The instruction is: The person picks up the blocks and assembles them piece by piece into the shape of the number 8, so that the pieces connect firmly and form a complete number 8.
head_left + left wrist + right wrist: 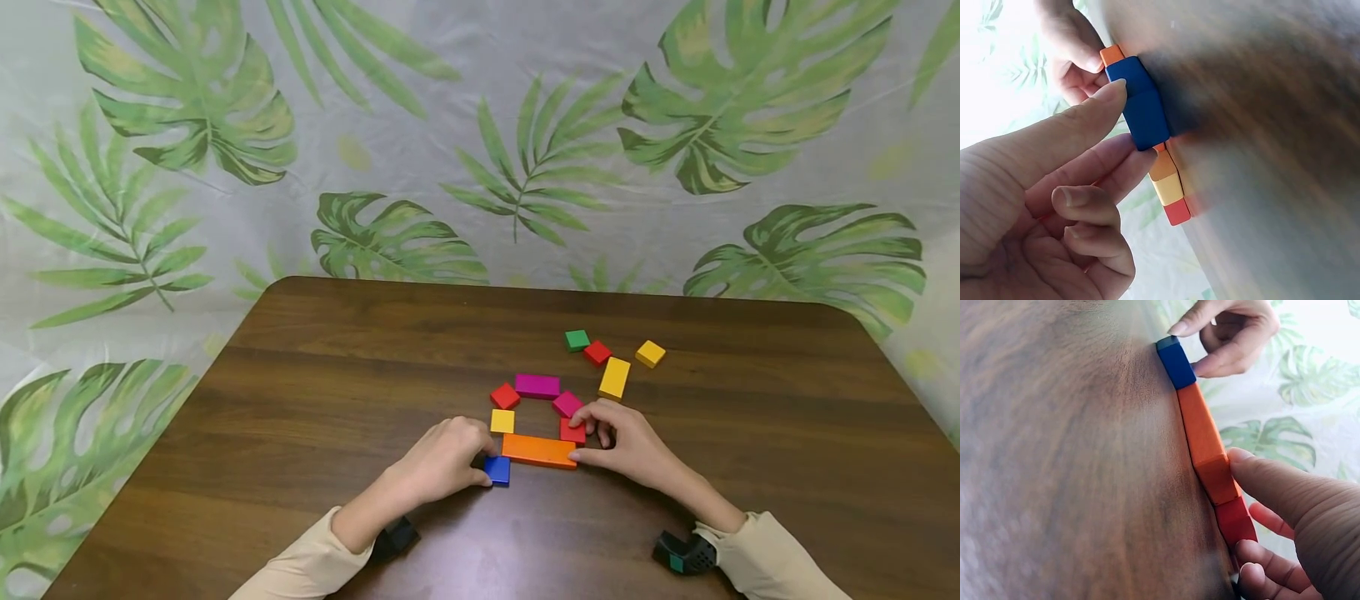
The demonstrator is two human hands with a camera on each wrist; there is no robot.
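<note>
My left hand (448, 458) pinches a small blue block (497, 471) between thumb and fingertips, at the left end of a long orange block (540, 451). In the left wrist view the thumb lies on one side of the blue block (1138, 103). My right hand (626, 439) has its thumb on the orange block's right end and its curled fingers at a red block (573, 431) just behind it. The right wrist view shows the thumb against the orange block (1207, 434) and fingertips beside the red block (1235, 522).
Behind the orange block, a yellow square block (502, 421), another red block (505, 396), a long magenta block (537, 386) and a small magenta block (567, 404) curve round. Farther right lie a yellow oblong block (614, 378), a yellow block (650, 353) and a green block (577, 340).
</note>
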